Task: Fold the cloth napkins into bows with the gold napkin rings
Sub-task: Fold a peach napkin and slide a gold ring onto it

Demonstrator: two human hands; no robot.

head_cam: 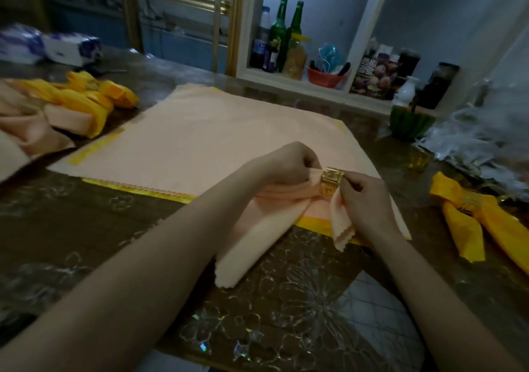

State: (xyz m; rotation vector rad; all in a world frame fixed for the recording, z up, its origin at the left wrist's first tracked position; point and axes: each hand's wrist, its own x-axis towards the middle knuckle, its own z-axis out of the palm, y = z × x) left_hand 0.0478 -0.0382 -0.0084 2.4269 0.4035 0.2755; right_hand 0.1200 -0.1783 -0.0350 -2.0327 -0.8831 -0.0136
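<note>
Starting at the grip, the gold ring (332, 182) is pinched at its right edge by the curled fingers of the right hand (365, 200). The gathered folds of a peach napkin (257, 228) are clamped just left of the ring by the left hand (286, 165). The napkin is threaded through the ring: a short end is seen hanging under the right hand, and a long end is laid toward the near edge of the bench (71, 228). A flat napkin (214, 131) is spread underneath. Finished bows (77, 105) are piled at the far left, and a yellow bow (472, 222) is set apart on the right. A lopsided bow is likely if the ring is left off-centre. The pleats could be lost if the left grip is loosened, and the flat napkin could be dragged askew.
</note>
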